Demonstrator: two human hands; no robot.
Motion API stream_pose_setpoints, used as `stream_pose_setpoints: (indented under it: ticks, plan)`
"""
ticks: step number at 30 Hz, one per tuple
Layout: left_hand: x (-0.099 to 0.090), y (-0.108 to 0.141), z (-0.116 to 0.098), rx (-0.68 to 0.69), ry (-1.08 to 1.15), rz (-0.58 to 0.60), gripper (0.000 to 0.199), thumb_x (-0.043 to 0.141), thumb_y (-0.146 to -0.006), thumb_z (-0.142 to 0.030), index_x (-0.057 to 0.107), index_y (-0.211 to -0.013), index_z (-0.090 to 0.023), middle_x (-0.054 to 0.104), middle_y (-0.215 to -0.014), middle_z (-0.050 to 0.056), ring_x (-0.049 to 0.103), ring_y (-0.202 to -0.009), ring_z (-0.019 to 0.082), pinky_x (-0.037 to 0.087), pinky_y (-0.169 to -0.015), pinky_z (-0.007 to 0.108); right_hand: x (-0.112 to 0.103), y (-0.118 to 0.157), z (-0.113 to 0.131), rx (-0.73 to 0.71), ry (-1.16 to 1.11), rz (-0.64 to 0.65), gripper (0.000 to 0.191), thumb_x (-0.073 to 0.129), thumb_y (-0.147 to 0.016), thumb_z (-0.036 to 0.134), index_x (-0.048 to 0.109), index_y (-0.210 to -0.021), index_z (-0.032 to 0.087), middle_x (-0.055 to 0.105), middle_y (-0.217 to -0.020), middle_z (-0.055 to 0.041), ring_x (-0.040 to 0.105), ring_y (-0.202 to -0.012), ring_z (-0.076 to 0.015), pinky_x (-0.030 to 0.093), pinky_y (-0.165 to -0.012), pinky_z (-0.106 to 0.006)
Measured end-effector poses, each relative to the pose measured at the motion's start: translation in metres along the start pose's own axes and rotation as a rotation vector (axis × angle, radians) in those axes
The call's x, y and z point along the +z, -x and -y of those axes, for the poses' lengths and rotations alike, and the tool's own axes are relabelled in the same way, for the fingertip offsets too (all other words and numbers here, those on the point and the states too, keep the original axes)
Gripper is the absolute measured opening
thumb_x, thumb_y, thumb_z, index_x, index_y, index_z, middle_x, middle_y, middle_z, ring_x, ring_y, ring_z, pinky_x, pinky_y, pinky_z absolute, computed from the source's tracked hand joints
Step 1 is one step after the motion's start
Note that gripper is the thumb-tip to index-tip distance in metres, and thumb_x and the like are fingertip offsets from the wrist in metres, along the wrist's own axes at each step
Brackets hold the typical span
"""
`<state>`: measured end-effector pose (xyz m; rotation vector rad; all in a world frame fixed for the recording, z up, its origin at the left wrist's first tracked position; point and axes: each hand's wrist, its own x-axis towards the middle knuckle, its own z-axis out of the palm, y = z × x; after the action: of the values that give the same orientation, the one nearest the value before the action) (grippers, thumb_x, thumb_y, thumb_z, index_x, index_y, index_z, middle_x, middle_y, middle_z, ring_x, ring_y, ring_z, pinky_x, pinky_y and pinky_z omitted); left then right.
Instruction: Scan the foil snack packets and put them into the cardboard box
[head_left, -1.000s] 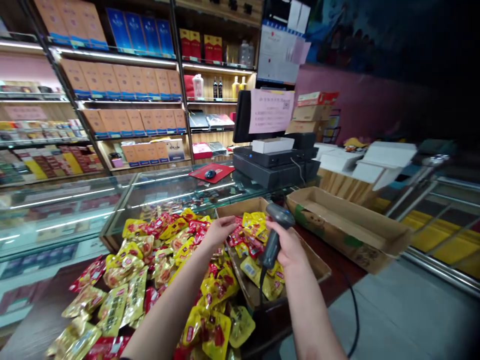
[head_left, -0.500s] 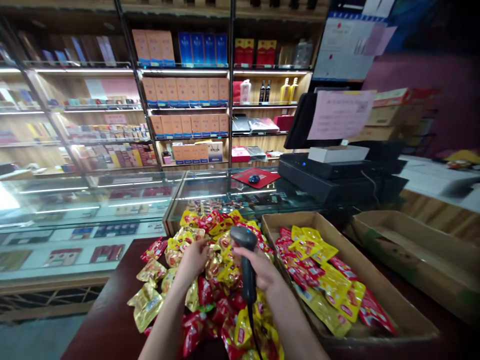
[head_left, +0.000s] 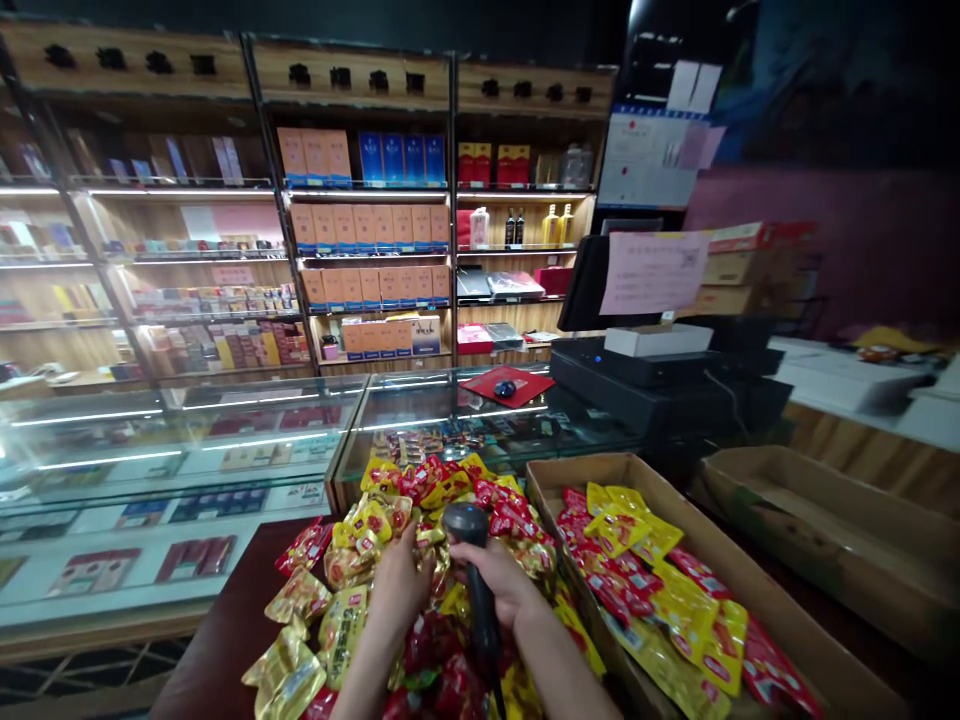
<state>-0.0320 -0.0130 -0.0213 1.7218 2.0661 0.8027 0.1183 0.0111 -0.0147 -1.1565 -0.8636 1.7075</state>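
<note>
A heap of red, yellow and gold snack packets covers the dark red counter. My right hand is wrapped round a black barcode scanner, its grey head pointing away over the heap and its cable hanging down. Just left of it, my left hand is among the packets with its fingers curled; what they hold, if anything, is hidden. To the right, an open cardboard box contains more red, yellow and gold packets.
Another cardboard box stands at the far right. Behind the heap are a glass display case, a mouse on a red mat, and a monitor with paper on it. Lit shelves of boxes and bottles line the back.
The view has tilted up, so the shelves sit lower in the picture. The scanner and my right hand have moved slightly left, and my left hand has shifted right, closer to them.
</note>
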Motion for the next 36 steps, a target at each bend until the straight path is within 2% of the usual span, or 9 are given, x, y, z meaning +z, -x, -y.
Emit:
stream_pose_setpoints:
  ticks: [6,9,12,15,20,28,31,34,36]
  plan:
    - [0.005,-0.008,0.017,-0.078,0.325,-0.008,0.082,0.066,-0.066,-0.031,0.036,-0.139,-0.009,0.059,-0.070,-0.001,0.056,-0.062,0.015,0.042,-0.062,0.025,-0.002,0.002,0.004,0.028,-0.122,0.013,0.024,0.074,-0.054,0.017,0.068,-0.077,0.014,0.068,-0.073,-0.0036,0.064,-0.068,-0.0139,0.052,-0.065,-0.025]
    - [0.002,-0.010,0.018,-0.037,0.478,-0.045,0.077,0.068,-0.064,-0.034,0.043,-0.134,-0.010,0.056,-0.066,-0.003,0.054,-0.060,0.014,0.042,-0.058,0.024,-0.003,0.006,0.007,-0.001,-0.170,0.026,0.026,0.075,-0.054,0.017,0.068,-0.079,0.015,0.070,-0.083,-0.0060,0.066,-0.078,-0.0164,0.053,-0.069,-0.025]
    - [-0.007,-0.009,0.009,0.053,0.523,-0.089,0.047,0.067,-0.065,-0.027,0.062,-0.110,-0.014,0.063,-0.075,0.002,0.059,-0.068,0.016,0.046,-0.064,0.025,-0.003,0.010,0.014,-0.023,-0.207,0.076,0.028,0.076,-0.056,0.019,0.067,-0.082,0.015,0.070,-0.089,-0.0074,0.066,-0.086,-0.0188,0.054,-0.071,-0.026]
    - [-0.016,-0.004,-0.007,0.233,0.486,-0.177,0.026,0.060,-0.068,-0.015,0.067,-0.093,-0.019,0.066,-0.090,0.004,0.062,-0.084,0.019,0.048,-0.076,0.029,-0.003,0.014,0.026,-0.010,-0.265,0.134,0.029,0.075,-0.059,0.022,0.066,-0.086,0.015,0.069,-0.090,-0.0068,0.067,-0.084,-0.0188,0.054,-0.068,-0.027]
    - [-0.019,0.005,-0.022,0.524,0.323,-0.209,0.039,0.043,-0.067,0.001,0.070,-0.081,-0.023,0.064,-0.106,0.005,0.055,-0.108,0.020,0.043,-0.094,0.034,-0.002,0.017,0.041,0.078,-0.380,0.184,0.026,0.072,-0.063,0.026,0.063,-0.086,0.016,0.068,-0.076,-0.0033,0.064,-0.061,-0.0144,0.055,-0.063,-0.028]
    - [-0.018,0.015,-0.028,0.693,0.146,-0.103,0.050,0.045,-0.073,-0.003,0.066,-0.111,-0.028,0.062,-0.120,0.003,0.036,-0.131,0.024,0.030,-0.108,0.046,-0.011,0.006,0.035,-0.039,-0.316,0.028,0.033,0.074,-0.059,0.021,0.067,-0.090,0.014,0.069,-0.073,-0.0024,0.060,-0.054,-0.0106,0.048,-0.051,-0.021]
    - [-0.019,0.017,-0.032,0.652,0.234,-0.121,0.046,0.048,-0.076,-0.006,0.064,-0.114,-0.027,0.063,-0.116,0.005,0.049,-0.119,0.023,0.036,-0.103,0.040,-0.015,0.004,0.036,-0.142,-0.199,-0.005,0.035,0.075,-0.057,0.023,0.067,-0.090,0.014,0.069,-0.075,-0.0027,0.061,-0.059,-0.0132,0.048,-0.051,-0.023]
    - [-0.025,0.005,-0.035,0.463,0.374,-0.267,0.035,0.054,-0.081,-0.022,0.062,-0.116,-0.024,0.063,-0.112,0.009,0.058,-0.104,0.020,0.045,-0.091,0.033,-0.016,0.006,0.042,-0.180,-0.079,0.003,0.031,0.072,-0.059,0.024,0.067,-0.088,0.017,0.066,-0.066,0.0005,0.057,-0.053,-0.0124,0.046,-0.050,-0.024]
    - [-0.032,-0.011,-0.035,0.328,0.439,-0.269,0.044,0.060,-0.078,-0.032,0.058,-0.121,-0.021,0.063,-0.108,0.010,0.060,-0.095,0.020,0.049,-0.082,0.031,-0.015,0.010,0.048,-0.201,0.027,0.009,0.026,0.071,-0.059,0.021,0.068,-0.083,0.016,0.065,-0.063,0.0010,0.055,-0.052,-0.0114,0.045,-0.051,-0.023]
